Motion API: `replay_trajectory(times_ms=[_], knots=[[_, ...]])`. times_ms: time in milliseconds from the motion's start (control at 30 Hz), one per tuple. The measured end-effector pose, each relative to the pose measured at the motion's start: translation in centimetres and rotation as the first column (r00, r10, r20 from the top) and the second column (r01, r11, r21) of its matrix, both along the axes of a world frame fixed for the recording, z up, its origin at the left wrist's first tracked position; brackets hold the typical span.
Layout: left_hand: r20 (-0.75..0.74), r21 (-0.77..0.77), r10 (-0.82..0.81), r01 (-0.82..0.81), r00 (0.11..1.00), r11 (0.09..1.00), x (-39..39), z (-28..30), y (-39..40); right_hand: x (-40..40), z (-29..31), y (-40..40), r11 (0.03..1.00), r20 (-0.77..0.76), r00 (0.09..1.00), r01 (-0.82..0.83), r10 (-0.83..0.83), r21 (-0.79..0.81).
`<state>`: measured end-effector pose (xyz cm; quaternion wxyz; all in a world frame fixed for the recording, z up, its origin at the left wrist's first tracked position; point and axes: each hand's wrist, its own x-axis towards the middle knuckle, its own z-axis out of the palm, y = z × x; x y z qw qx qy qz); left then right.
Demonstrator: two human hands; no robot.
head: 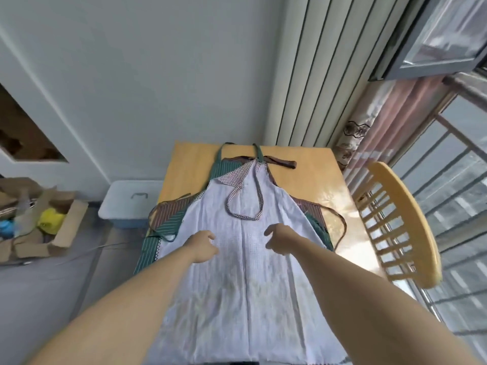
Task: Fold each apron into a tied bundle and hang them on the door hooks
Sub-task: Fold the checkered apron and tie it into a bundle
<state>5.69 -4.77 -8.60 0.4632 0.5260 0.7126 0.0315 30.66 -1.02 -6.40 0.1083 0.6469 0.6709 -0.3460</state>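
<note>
Wooden worktop (311, 164) against a pale wall carries a stack of aprons. The white apron (245, 259) lies on top, its long axis running from the near edge to the far edge, bib and checked neck loop (243, 204) pointing away toward the wall; a green striped apron (168, 222) shows beneath at the left edge.

Both hands sit over its middle — left hand (203, 245) and right hand (280, 239), fingers loosely curled, pinching nothing that I can make out.

Likely risk: folding could drag the lower aprons along, or the loose ties — one hanging off the right edge — could snag and skew the bundle.
</note>
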Motion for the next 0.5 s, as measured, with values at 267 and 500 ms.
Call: replay_trajectory(times_ms=[267,500], knots=[[-0.262,-0.012,0.023,-0.027,0.965,1.0,-3.4,-5.8,7.5,-2.1,-6.9,12.1,0.993,0.066,0.993,-0.093,0.097,-0.073],[-0.48,-0.066,-0.029,-0.003,0.877,0.998,-9.9,-9.2,7.3,-3.9,-11.1,15.8,0.973,0.197,0.959,-0.175,0.203,-0.15]])
